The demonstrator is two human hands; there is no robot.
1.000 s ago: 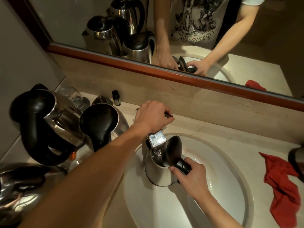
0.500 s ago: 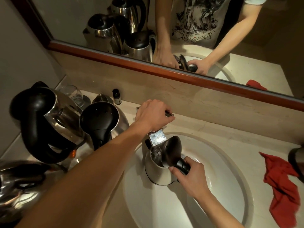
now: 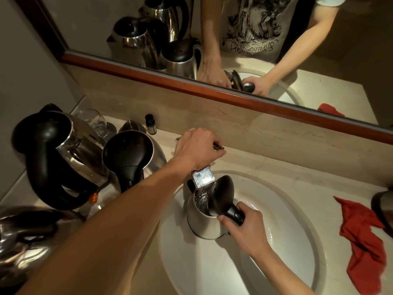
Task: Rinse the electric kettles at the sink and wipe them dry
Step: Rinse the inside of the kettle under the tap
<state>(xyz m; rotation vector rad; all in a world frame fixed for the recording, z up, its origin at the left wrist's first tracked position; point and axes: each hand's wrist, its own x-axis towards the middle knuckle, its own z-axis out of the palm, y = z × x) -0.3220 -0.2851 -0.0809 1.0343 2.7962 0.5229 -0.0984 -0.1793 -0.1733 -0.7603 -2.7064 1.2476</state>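
I get 1 view only: my head camera, close above the sink (image 3: 297, 262), angled forward and down, catching the mirror (image 3: 350, 60) ahead.

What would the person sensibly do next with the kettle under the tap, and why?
Probably swirl and tip the kettle to pour out the rinse water. The right hand grips its handle, the lid stands open under the spout, and the left hand rests on the tap lever. The red cloth lies unused beside the sink.
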